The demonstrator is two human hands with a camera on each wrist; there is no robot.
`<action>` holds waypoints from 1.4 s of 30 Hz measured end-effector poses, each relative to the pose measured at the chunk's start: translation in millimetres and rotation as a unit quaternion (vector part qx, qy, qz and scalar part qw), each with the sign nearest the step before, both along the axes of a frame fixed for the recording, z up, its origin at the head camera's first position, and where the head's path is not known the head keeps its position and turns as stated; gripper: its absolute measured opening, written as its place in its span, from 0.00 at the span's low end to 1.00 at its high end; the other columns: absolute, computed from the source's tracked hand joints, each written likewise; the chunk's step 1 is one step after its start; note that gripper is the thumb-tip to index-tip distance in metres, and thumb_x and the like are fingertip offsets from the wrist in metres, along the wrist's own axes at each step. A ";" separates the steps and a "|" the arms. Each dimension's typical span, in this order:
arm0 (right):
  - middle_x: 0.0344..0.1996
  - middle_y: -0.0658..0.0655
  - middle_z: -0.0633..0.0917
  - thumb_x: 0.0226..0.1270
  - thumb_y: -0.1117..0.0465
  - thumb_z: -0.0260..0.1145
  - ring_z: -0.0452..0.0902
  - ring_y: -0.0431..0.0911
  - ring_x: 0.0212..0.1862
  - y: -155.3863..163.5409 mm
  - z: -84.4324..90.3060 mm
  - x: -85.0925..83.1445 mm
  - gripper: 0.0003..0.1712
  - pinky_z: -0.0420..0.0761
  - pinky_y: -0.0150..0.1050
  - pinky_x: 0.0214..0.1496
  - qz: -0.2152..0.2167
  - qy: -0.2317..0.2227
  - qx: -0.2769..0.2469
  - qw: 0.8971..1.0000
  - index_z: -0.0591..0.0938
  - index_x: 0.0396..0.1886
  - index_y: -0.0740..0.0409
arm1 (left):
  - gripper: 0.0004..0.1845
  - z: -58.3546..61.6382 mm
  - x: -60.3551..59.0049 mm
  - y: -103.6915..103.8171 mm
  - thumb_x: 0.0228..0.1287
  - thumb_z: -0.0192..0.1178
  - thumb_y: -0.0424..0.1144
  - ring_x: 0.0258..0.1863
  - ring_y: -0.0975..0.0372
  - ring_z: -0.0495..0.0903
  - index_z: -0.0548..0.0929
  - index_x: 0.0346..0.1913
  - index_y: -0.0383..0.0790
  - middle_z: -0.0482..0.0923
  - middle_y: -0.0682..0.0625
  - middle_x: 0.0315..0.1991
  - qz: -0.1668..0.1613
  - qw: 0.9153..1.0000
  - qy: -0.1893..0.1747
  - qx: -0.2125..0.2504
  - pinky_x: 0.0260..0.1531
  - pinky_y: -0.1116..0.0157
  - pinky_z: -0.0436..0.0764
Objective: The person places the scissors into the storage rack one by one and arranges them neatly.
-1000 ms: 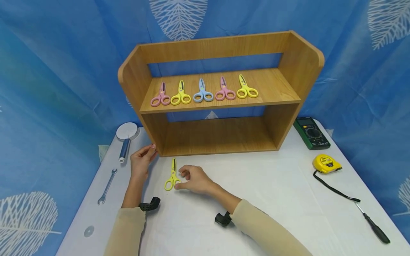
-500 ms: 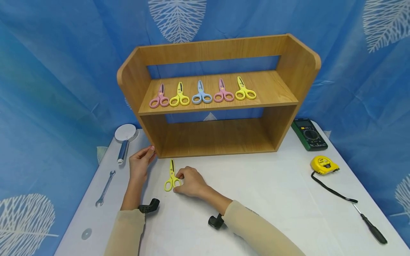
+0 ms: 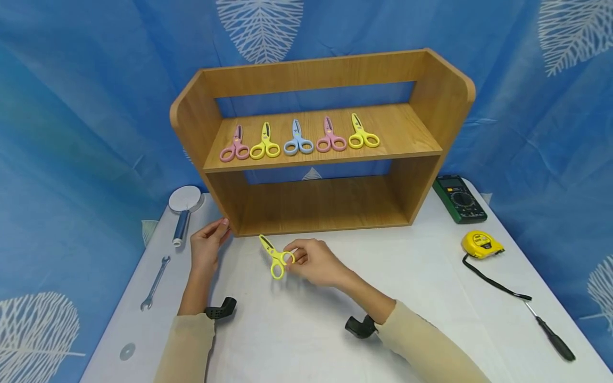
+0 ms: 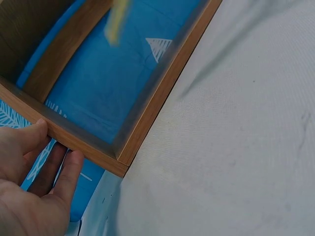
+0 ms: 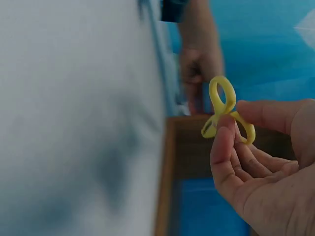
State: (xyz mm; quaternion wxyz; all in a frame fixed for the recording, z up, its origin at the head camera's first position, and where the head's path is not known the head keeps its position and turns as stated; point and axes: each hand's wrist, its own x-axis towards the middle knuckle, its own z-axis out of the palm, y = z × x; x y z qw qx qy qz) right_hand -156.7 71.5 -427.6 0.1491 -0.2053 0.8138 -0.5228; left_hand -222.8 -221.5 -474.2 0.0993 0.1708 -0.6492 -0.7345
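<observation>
My right hand [image 3: 306, 259] pinches a pair of yellow scissors [image 3: 275, 255] by a handle ring and holds it just above the white table, blades pointing up-left. In the right wrist view the yellow scissors [image 5: 224, 110] sit between thumb and fingers [image 5: 224, 147]. My left hand [image 3: 207, 246] rests against the lower left corner of the wooden shelf [image 3: 201, 106]; in the left wrist view its fingers [image 4: 64, 177] lie straight against the wooden shelf [image 4: 88, 147] base. Several small scissors [image 3: 299, 139], pink, yellow and blue, lie in a row on the upper board.
A shower head [image 3: 183, 205] and a wrench [image 3: 154, 283] lie at the table's left, a washer [image 3: 127, 351] near the front left. A green multimeter [image 3: 460, 198], yellow tape measure [image 3: 480, 243] and screwdriver [image 3: 551, 332] lie at the right.
My right hand closed on the yellow scissors lying on the table, lifted them and moved a little to the right. My left hand stayed at the shelf corner.
</observation>
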 end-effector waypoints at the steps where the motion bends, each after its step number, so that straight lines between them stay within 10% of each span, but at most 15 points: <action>1: 0.37 0.51 0.89 0.66 0.65 0.73 0.84 0.40 0.38 9.0 9.6 2.4 0.20 0.87 0.31 0.40 0.005 0.008 -0.004 1.000 0.84 0.58 0.61 | 0.22 -0.3 0.0 -0.1 0.67 0.69 0.37 0.41 0.67 0.88 0.83 0.59 0.28 0.86 0.56 0.41 -0.001 1.000 -0.001 -0.002 0.49 0.69 0.89; 10: 0.41 0.55 0.87 0.70 0.62 0.72 0.84 0.47 0.42 92.6 108.5 15.2 0.22 0.90 0.34 0.46 -0.051 0.099 -0.010 0.994 0.81 0.62 0.58 | 0.21 -2.0 -1.4 -1.3 0.66 0.71 0.36 0.40 0.66 0.89 0.85 0.57 0.28 0.86 0.56 0.39 -0.004 1.000 0.004 0.004 0.49 0.69 0.89; 18: 0.47 0.56 0.85 0.74 0.56 0.68 0.81 0.44 0.46 153.9 164.3 -18.5 0.25 0.84 0.22 0.44 -0.204 0.156 0.025 0.966 0.79 0.68 0.55 | 0.22 -1.2 -1.6 -1.6 0.66 0.71 0.38 0.42 0.67 0.88 0.83 0.59 0.29 0.85 0.56 0.41 -0.005 1.000 -0.007 -0.005 0.50 0.69 0.89; 29: 0.47 0.50 0.84 0.77 0.51 0.64 0.78 0.37 0.46 194.2 176.2 -76.0 0.30 0.80 0.19 0.39 -0.316 0.127 0.096 0.935 0.74 0.73 0.56 | 0.17 0.3 -1.4 0.0 0.67 0.70 0.35 0.40 0.67 0.89 0.86 0.56 0.30 0.87 0.57 0.38 0.002 1.000 0.003 0.000 0.48 0.69 0.90; 42: 0.51 0.58 0.77 0.78 0.46 0.60 0.69 0.46 0.48 196.7 169.6 -99.5 0.33 0.74 0.34 0.36 -0.314 0.109 0.175 0.927 0.72 0.75 0.58 | 0.20 -1.3 -0.8 -0.6 0.67 0.70 0.37 0.41 0.66 0.89 0.85 0.57 0.28 0.88 0.58 0.37 -0.008 1.000 0.018 0.001 0.49 0.69 0.89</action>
